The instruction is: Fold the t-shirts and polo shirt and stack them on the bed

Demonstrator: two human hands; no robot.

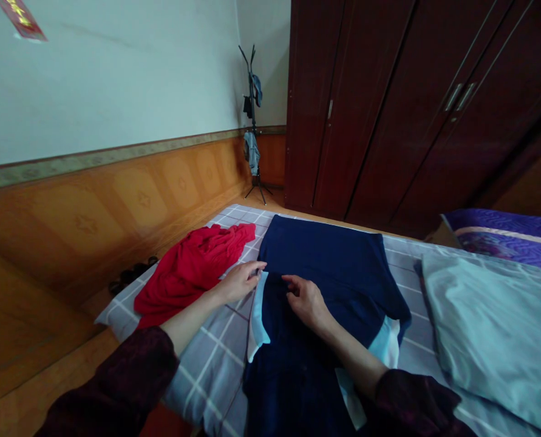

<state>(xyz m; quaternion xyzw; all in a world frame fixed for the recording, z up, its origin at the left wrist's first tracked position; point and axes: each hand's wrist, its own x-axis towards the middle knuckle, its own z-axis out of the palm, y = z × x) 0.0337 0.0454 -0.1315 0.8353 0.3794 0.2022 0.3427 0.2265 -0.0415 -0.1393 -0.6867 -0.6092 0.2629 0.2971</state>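
While the navy garment (325, 255) lay spread across the checked bedspread (206, 370), the left hand (240, 282) was at its left edge, by the top of a light-blue panel (258, 321). Thumb and fingers nearly together; could not tell whether cloth was pinched. Right hand (309, 301) rested over the garment's middle, fingers loosely curled, thumb near the forefinger; hold on fabric unclear. Crumpled red cloth (188, 267) lay left, beside the left forearm. Pale cloth (489, 328) lay right, apart from the garment.
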